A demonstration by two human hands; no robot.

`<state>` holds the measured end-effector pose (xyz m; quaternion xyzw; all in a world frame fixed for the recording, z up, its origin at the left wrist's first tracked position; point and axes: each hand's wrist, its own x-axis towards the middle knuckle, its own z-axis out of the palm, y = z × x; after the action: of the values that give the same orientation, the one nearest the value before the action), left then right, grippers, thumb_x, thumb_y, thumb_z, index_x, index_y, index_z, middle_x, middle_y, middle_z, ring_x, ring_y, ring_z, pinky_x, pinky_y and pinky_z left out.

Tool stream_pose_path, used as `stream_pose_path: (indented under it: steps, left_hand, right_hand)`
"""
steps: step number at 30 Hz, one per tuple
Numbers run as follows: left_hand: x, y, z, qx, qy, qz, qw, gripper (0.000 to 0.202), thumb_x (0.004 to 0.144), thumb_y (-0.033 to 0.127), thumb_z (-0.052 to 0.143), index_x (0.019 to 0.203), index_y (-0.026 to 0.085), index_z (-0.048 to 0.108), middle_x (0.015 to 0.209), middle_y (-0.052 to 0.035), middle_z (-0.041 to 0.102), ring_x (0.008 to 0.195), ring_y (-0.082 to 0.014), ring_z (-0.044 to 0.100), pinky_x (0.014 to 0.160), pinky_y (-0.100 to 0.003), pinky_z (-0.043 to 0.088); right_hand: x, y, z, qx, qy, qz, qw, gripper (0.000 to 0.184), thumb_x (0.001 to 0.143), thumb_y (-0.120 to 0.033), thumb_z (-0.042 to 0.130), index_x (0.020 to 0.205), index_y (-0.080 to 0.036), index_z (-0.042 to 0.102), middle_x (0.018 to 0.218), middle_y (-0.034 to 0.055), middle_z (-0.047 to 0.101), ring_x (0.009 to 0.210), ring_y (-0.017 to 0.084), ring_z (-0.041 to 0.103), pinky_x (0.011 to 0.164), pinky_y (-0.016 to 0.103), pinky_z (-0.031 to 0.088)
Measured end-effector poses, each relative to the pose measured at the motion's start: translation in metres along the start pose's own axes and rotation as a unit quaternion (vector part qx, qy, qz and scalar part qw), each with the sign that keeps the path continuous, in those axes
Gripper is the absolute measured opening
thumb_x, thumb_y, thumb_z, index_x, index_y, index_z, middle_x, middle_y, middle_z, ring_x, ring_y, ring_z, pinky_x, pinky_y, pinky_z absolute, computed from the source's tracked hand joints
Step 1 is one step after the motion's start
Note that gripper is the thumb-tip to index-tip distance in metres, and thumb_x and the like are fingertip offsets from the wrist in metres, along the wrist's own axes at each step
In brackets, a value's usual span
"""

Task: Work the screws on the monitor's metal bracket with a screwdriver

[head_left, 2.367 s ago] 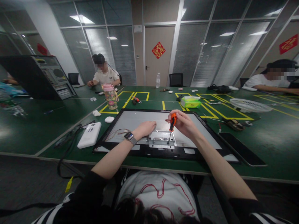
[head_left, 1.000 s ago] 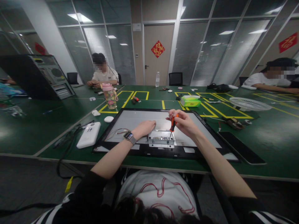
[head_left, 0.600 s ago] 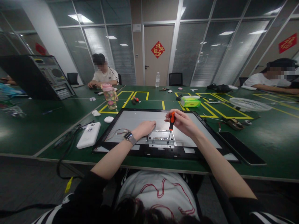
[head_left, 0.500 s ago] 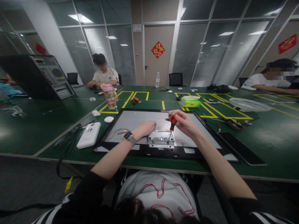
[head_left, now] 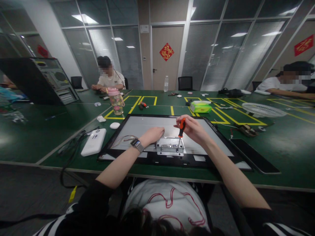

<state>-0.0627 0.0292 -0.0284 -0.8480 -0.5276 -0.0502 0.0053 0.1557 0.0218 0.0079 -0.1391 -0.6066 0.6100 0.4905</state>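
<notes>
A black-framed monitor panel (head_left: 145, 126) lies face down on the green table in front of me, its silver back showing. A small metal bracket (head_left: 169, 146) sits on its near middle. My right hand (head_left: 193, 129) is closed round an orange-handled screwdriver (head_left: 181, 125), held upright with its tip on the bracket's right side. My left hand (head_left: 154, 134) rests flat on the panel just left of the bracket, fingers stretched out and holding nothing. A watch is on that wrist.
A white power bank (head_left: 94, 141) and cables lie left of the panel, a dark phone (head_left: 253, 160) to the right. Farther off stand a pink bottle (head_left: 115, 101), a green tissue pack (head_left: 200, 107), a fan grille (head_left: 263, 110) and a PC case (head_left: 41, 80). Two other people sit at the table.
My right hand has kept twisting the screwdriver on the spot, with the handle showing more or less between the fingers. My left hand and the panel have not moved.
</notes>
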Motion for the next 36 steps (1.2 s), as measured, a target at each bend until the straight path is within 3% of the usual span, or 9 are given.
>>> stream_pose_path:
  steps: [3,8,16,24,33,36]
  left_hand:
    - [-0.0003,0.0001,-0.0003,0.0,-0.004,-0.001,1.0,0.032,0.101,0.023,0.032,0.109,0.016,0.062,0.102,-0.0131,0.073,0.092,-0.0246,0.069,0.079,-0.033,0.05]
    - [0.0,-0.0007,0.0003,-0.001,-0.005,-0.001,1.0,0.032,0.101,0.023,0.032,0.111,0.016,0.062,0.103,-0.0132,0.073,0.092,-0.0248,0.07,0.079,-0.033,0.05]
    - [0.0005,-0.0025,0.0027,-0.005,0.006,0.005,1.0,0.032,0.101,0.023,0.032,0.109,0.016,0.062,0.1,-0.0135,0.073,0.091,-0.0242,0.07,0.08,-0.032,0.049]
    - [-0.0009,0.0006,-0.0016,0.001,-0.003,-0.002,1.0,0.032,0.101,0.023,0.032,0.108,0.015,0.062,0.1,-0.0139,0.073,0.091,-0.0251,0.069,0.079,-0.033,0.049]
    - [0.0016,-0.0021,0.0021,-0.004,0.0,0.0,1.0,0.032,0.101,0.023,0.032,0.109,0.016,0.063,0.1,-0.0136,0.073,0.09,-0.0239,0.069,0.08,-0.032,0.05]
    - [0.0016,-0.002,0.0021,-0.008,0.004,0.001,1.0,0.032,0.101,0.023,0.032,0.109,0.016,0.063,0.1,-0.0136,0.073,0.09,-0.0241,0.069,0.079,-0.032,0.049]
  right_hand:
    - [-0.0007,-0.0003,-0.0003,-0.023,0.007,-0.008,1.0,0.019,0.08,-0.042,0.076,0.087,-0.025,0.071,0.089,-0.001,0.063,0.081,0.013,0.06,0.1,0.038,0.049]
    - [-0.0001,-0.0005,0.0005,0.003,0.009,0.009,1.0,0.027,0.084,-0.042,0.071,0.104,-0.025,0.07,0.081,-0.0001,0.064,0.077,0.015,0.062,0.095,0.04,0.051]
    - [-0.0014,0.0004,0.0008,-0.028,0.025,-0.019,0.999,0.023,0.077,-0.047,0.077,0.08,-0.025,0.07,0.093,0.001,0.063,0.087,0.016,0.06,0.099,0.041,0.05]
    - [-0.001,0.0009,0.0,-0.012,0.036,-0.004,0.999,0.026,0.08,-0.044,0.074,0.098,-0.025,0.073,0.085,0.002,0.067,0.078,0.016,0.064,0.091,0.038,0.052]
    - [-0.002,0.0021,-0.0015,-0.036,0.029,-0.025,0.999,0.021,0.077,-0.045,0.077,0.085,-0.027,0.074,0.091,0.0004,0.065,0.082,0.015,0.061,0.1,0.042,0.049]
    - [-0.0018,0.0022,-0.0023,-0.03,0.022,-0.016,0.999,0.022,0.079,-0.044,0.076,0.094,-0.027,0.074,0.083,-0.0002,0.065,0.079,0.015,0.061,0.097,0.041,0.05]
